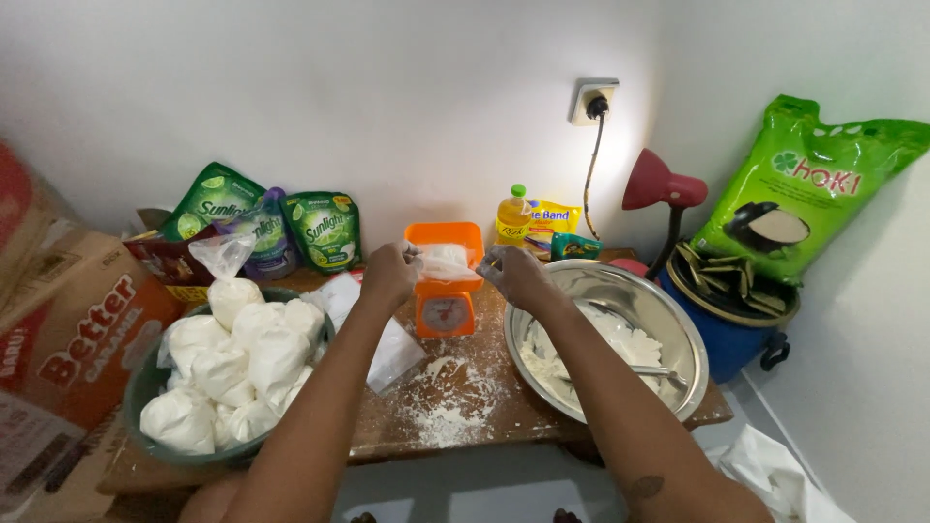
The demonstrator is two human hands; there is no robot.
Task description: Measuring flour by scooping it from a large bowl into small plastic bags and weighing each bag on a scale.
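Observation:
An orange kitchen scale (445, 312) stands mid-table with an orange tray on top. A clear plastic bag of white flour (446, 261) rests on that tray. My left hand (388, 274) grips the bag's left edge, and my right hand (516, 274) grips its right edge. To the right sits a big steel bowl (678, 334) holding white flour and a metal spoon (659, 372). On the left, a green basin (140, 392) is piled with several tied flour bags (242, 353).
Spilled flour dusts the wooden table (455, 407). Green pouches (320, 228) and a yellow oil bottle (512, 218) line the back wall. A red desk lamp (659, 184), a blue pot (727, 329) and a green sack (809, 184) stand right; cardboard boxes (68, 329) left.

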